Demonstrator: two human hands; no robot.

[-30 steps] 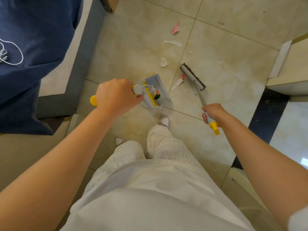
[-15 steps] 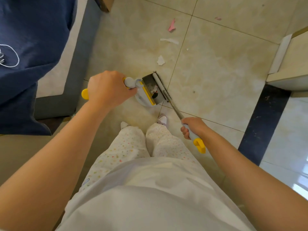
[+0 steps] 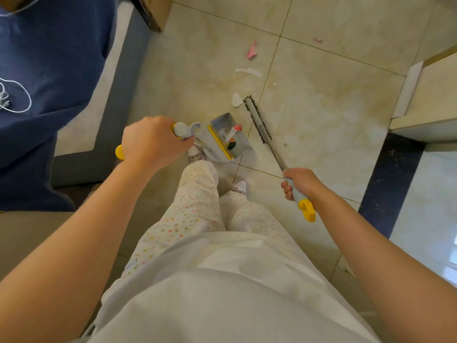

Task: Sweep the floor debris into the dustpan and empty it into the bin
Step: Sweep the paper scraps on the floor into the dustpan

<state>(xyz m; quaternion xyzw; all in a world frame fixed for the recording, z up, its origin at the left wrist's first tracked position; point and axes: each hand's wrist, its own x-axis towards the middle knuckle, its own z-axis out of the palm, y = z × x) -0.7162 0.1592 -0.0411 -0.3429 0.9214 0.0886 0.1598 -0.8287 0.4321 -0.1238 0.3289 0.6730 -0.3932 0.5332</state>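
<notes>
My left hand grips the yellow-tipped handle of a grey dustpan that rests on the tiled floor ahead of my feet. A few scraps lie inside the pan by its yellow comb. My right hand holds the grey handle of a long broom. The broom head stands on the floor just right of the pan, apart from it. A white paper scrap lies beside the broom's far end. Farther off lie a white strip, a pink scrap and a small pink bit.
A bed with a blue cover and grey frame runs along the left. White cable lies on the cover. A light wooden cabinet stands at the right above a dark floor strip. A wooden furniture corner is at the top.
The broom head has swung out of the dustpan mouth to the right and forward, now standing beside the pan. My right hand moved right. The pan holds a new scrap.
</notes>
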